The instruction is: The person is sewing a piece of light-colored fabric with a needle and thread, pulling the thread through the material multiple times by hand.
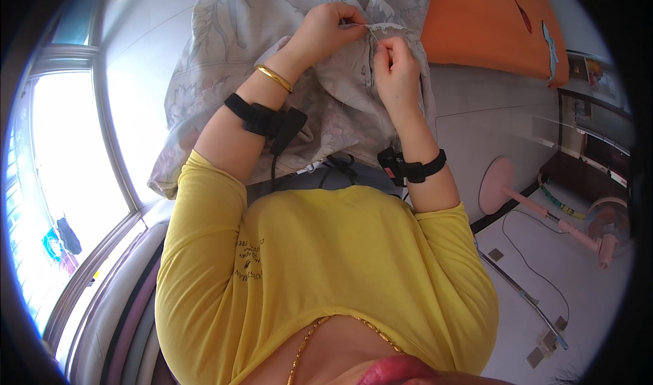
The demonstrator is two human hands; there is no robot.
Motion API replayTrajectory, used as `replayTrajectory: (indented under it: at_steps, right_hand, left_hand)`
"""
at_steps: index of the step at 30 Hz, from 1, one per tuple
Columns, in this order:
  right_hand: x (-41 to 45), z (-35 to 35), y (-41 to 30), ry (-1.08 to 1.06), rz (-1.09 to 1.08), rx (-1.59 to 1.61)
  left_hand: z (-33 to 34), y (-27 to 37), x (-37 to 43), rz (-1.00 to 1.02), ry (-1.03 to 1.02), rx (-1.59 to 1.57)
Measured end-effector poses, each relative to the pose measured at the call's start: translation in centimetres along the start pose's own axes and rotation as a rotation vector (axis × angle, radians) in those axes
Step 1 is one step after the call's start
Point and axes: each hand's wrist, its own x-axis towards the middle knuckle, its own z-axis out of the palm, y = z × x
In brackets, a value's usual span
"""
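Note:
A floral grey-beige cloth [229, 33] is spread in front of me and over my lap. My left hand [331, 28] pinches its frayed white edge [387, 27] between thumb and fingertips. From there a thin white thread [374, 36] runs taut down to my right hand [399, 71], whose thumb and forefinger are closed on it. Whether a needle is in those fingers is too small to tell. The cloth by my right hand shows a dark-lined seam or slit [371, 61].
An orange-covered surface [474, 28] at upper right bears a small red item [525, 20] and a blue strip [550, 48]. A pink standing fan [530, 201] and a metal pole [520, 293] are at right. A bright window [71, 140] and rolled material [132, 303] are at left.

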Motion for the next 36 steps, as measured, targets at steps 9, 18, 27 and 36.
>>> replayTrajectory:
  at_steps: [9,18,27,36]
  right_hand:
    - [0.3,0.3,0.2,0.045,0.018,-0.003]
    - [0.4,0.3,0.5,0.048,0.025,0.071]
    - [0.0,0.6,0.5,0.053,0.053,0.081]
    - [-0.3,1.3,0.7,0.041,0.13,0.098]
  left_hand:
    - [0.2,-0.6,0.2,-0.105,-0.055,-0.098]
    - [0.0,-0.8,0.2,-0.356,-0.144,-0.394]
    - [0.2,-1.1,0.2,-0.359,-0.136,-0.471]
    - [0.5,-0.9,0.1,-0.357,-0.113,-0.455]
